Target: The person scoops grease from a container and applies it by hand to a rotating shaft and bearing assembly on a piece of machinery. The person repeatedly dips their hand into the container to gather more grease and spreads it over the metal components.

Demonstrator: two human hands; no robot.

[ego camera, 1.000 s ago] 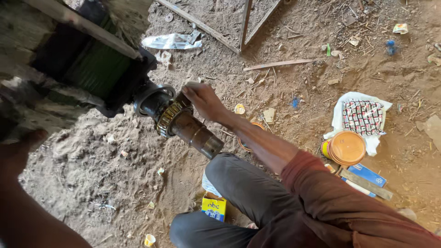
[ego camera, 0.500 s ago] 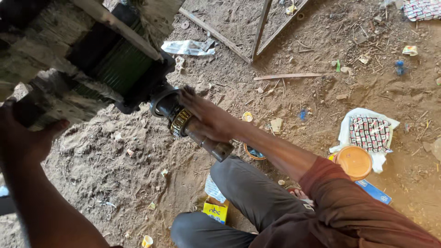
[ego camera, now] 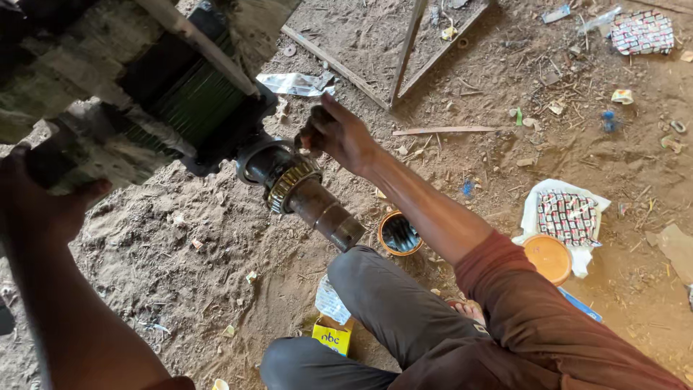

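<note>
Lifting off the shaft (ego camera: 317, 206), the right hand (ego camera: 339, 133) is now seen at its one o'clock, fingers curled on the greasy bearing (ego camera: 289, 180), while the left hand (ego camera: 40, 206) is kept wide on the housing (ego camera: 130, 108).

The right hand (ego camera: 345, 133) is bare, with no glove and no ring; its forearm is bare also, and a dark red sleeve (ego camera: 534, 303) covers the upper arm, at about four o'clock in the view; the left hand (ego camera: 32, 206) and arm are bare; dark grey trousers (ego camera: 382, 303) cover the leg; a sandal strap (ego camera: 465, 309) shows on one foot.
</note>
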